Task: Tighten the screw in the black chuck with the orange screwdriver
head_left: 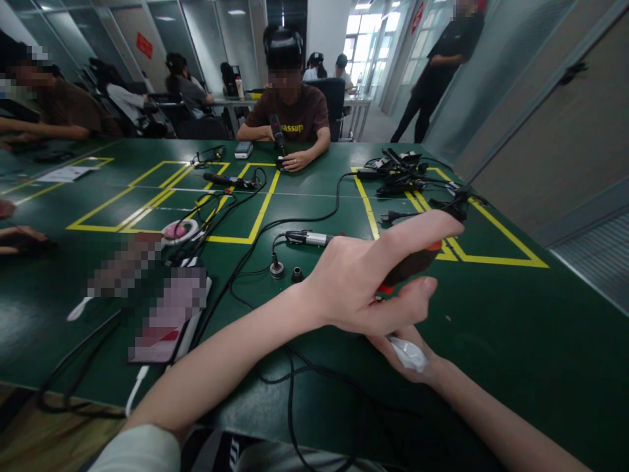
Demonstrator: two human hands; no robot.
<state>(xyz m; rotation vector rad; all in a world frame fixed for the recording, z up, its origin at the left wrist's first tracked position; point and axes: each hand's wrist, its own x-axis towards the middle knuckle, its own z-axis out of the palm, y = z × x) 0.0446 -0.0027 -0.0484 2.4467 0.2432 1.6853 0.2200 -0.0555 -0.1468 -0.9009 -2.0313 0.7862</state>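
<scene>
1. The left hand (pixel 366 285) is clenched around a black-and-orange tool handle (pixel 410 265); the handle's long axis runs from the palm up and to the right, along the outstretched forefinger.
2. The right hand (pixel 407 354) lies just below and partly under the left grip, fingers curled around a small white piece (pixel 410 353). What the piece is cannot be told.
3. Both hands hover over the green bench (pixel 491 314), the left uppermost.
4. Left of the grip stand two small dark fittings (pixel 285 270); beyond it lies a metal-tipped tool (pixel 307 237) on its black cable.
5. No container shows near the hands.
</scene>
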